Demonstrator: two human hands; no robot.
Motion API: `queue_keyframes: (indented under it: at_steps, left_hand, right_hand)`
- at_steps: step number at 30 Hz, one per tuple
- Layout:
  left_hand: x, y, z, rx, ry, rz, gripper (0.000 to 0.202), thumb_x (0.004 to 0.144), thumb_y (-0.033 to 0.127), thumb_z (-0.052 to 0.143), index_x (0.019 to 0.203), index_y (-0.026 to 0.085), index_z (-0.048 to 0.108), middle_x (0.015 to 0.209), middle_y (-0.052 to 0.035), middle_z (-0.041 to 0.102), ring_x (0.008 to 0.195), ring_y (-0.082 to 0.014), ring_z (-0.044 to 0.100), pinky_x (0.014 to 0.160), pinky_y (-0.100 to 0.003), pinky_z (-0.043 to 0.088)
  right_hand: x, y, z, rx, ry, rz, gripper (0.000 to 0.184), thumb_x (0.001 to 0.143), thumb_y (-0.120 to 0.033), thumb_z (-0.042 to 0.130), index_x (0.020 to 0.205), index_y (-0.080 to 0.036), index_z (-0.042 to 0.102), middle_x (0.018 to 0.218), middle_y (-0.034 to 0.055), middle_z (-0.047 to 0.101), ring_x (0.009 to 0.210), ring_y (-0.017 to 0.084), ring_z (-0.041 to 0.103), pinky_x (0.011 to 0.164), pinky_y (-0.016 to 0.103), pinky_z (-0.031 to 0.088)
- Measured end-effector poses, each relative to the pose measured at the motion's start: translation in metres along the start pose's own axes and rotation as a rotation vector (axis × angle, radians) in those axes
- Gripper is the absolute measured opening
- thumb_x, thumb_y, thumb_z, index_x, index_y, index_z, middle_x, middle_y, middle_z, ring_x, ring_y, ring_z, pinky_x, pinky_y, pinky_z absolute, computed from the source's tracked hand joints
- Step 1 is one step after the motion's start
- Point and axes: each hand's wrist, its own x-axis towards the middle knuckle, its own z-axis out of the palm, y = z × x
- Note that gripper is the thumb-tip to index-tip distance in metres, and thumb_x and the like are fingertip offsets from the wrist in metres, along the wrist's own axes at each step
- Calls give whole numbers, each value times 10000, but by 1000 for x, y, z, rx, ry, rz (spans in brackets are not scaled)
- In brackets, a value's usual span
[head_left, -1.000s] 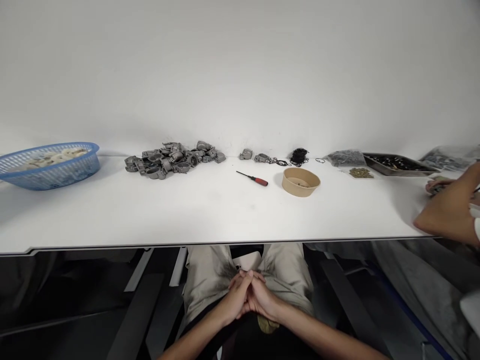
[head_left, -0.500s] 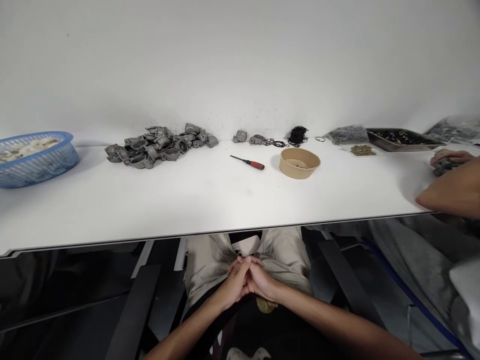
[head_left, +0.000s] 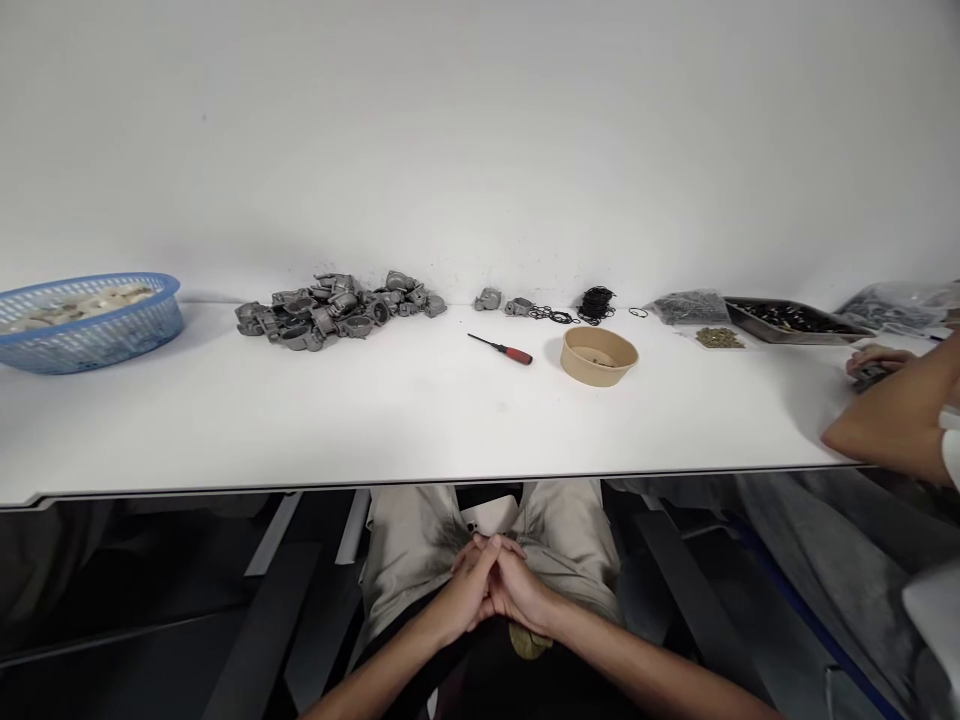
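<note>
My left hand (head_left: 466, 590) and my right hand (head_left: 519, 588) rest clasped together in my lap, below the front edge of the white table (head_left: 390, 410). Their fingers are interlaced and closed, and nothing shows between them. On the table ahead lie a red-handled screwdriver (head_left: 501, 348) and a tan paper bowl (head_left: 598, 355). A heap of grey metal parts (head_left: 334, 308) lies further left near the wall. Both hands are well apart from all of these.
A blue mesh basket (head_left: 90, 322) stands at the far left. Two loose grey parts (head_left: 501, 300), black rings (head_left: 596, 304), small brass pieces (head_left: 718, 338), a dark tray (head_left: 795, 320) and plastic bags line the back right. Another person's arm (head_left: 896, 415) rests on the table at the right.
My hands stay clasped in my lap. The view has shifted slightly with my head. The other person's arm at the right has moved a little.
</note>
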Motion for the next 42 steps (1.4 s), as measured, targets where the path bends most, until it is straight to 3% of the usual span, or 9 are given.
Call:
queue_keyframes:
  at_steps: [5,17,24,42]
  left_hand:
    - [-1,3,2,-38,-6,49,648,941,736,333,998,210,707,1117,-86,698,1231,-295,581,1148,-420,408]
    - [-2,5,2,-48,24,47,675,932,749,359,1011,177,707,1119,-106,707,1210,-302,609,1137,-412,421]
    - [1,-5,1,-49,12,72,675,939,751,343,1013,197,721,1103,-87,696,1211,-284,594,1142,-396,407]
    - [1,2,3,-17,48,42,702,870,818,369,965,215,717,1120,-99,691,1245,-313,559,1157,-434,381]
  right_hand:
    - [1,1,-2,20,-13,-15,643,870,-764,551,1024,-143,618,858,104,626,819,259,661,743,428,567]
    - [-1,-2,1,-20,-12,19,708,854,-809,520,1052,-135,612,815,102,625,794,239,670,826,445,567]
    - [1,1,-1,-36,-6,26,735,813,-853,516,1061,-167,605,823,105,625,799,244,668,793,426,576]
    - [9,9,-7,26,-1,14,769,737,-870,612,1020,-155,638,830,100,637,728,231,646,669,374,551]
